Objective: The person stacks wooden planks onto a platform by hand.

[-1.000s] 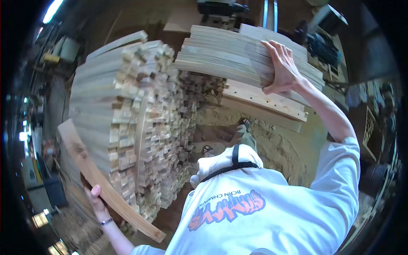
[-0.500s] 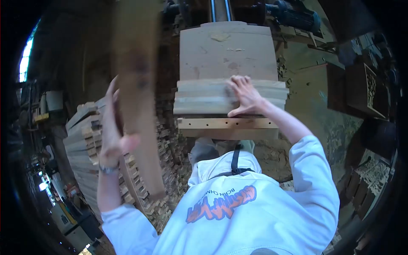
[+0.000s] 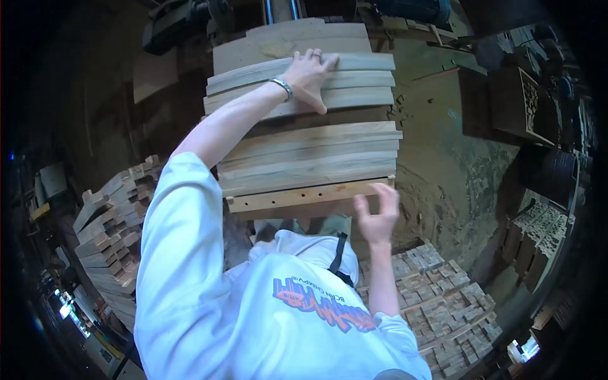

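The far boards [image 3: 354, 78] could have been skewed or pushed out of line, since they were pressed from above by the left hand [image 3: 307, 76] alone, its grip spread open and closed around nothing. The near boards [image 3: 310, 155] could have been knocked askew as well: they were separated from the far group by a dark gap, and no hand was laid on them. Fingertips could have been pinched had that gap been closed suddenly. By the right hand [image 3: 378, 218], nothing was seen to be held; its grip was left open, thumb and fingers curved apart, beside the right end of the drilled strip [image 3: 288, 198] (whether the wood was touched cannot be told).

Both groups were laid across the bench [image 3: 348, 38], its surface dulled and marked by a pale patch like sawdust. The boards were cut long and slim, with gently bowed edges, uneven ends and pale, streaked grain. The strip was made straighter and yellower, and was pierced by small dark holes. Blocky, stepped ends were shown by the left stack [image 3: 111, 234] and the right stack [image 3: 449, 310].
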Tool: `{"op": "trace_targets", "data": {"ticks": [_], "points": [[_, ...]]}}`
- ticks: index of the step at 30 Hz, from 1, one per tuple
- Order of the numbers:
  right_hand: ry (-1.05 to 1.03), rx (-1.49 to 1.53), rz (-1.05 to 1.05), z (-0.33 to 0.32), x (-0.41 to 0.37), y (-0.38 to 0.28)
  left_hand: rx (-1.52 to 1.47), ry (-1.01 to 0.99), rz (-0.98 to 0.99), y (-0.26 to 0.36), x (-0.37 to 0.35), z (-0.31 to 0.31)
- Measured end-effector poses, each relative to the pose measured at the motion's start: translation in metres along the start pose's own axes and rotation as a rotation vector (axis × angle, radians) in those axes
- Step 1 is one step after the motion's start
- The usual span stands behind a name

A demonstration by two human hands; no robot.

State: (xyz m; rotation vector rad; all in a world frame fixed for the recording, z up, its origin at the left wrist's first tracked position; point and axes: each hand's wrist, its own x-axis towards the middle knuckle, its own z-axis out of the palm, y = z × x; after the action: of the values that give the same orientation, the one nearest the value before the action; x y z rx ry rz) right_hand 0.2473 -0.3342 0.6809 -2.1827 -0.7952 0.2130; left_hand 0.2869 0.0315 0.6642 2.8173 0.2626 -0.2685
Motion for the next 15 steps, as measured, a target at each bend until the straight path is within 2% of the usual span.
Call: {"op": "trace_targets", "data": {"ticks": [1, 3, 5, 6, 7, 9, 11, 12, 13, 15], "points": [[0.078, 0.022, 0.124, -0.011, -0.003, 0.023, 0.02, 0.024, 0.03, -0.004, 0.002, 0.016], [0.12, -0.08, 0.136, -0.021, 0.014, 0.061, -0.051, -0.041, -0.003, -0.004, -0.001, 0.02], [0.107, 0.216, 0.39, -0.006, 0.042, 0.08, -0.17, -0.018, -0.036, -0.005, -0.007, 0.038], [-0.101, 0.27, 0.515, -0.006, 0.055, 0.085, -0.111, 0.07, -0.039, 0.012, -0.028, 0.029], [-0.312, 0.33, 0.634, -0.008, 0.073, 0.087, -0.109, 0.055, -0.064, 0.006, -0.05, 0.025], [-0.552, 0.245, 0.668, -0.018, 0.09, 0.1, -0.4, 0.535, -0.038, -0.012, -0.1, 0.023], [-0.553, 0.363, 0.655, -0.026, 0.09, 0.128, -0.455, 0.733, -0.445, -0.024, -0.19, 0.016], [-0.577, 0.385, 0.693, -0.031, 0.093, 0.133, -0.388, 0.82, -0.52, -0.033, -0.232, 0.032], [-0.638, 0.451, 0.717, -0.034, 0.096, 0.135, -0.492, 0.74, -0.663, -0.049, -0.281, 0.071], [-0.693, 0.474, 0.712, -0.034, 0.099, 0.14, -1.077, 0.299, -0.953, -0.038, -0.345, 0.11]]}}
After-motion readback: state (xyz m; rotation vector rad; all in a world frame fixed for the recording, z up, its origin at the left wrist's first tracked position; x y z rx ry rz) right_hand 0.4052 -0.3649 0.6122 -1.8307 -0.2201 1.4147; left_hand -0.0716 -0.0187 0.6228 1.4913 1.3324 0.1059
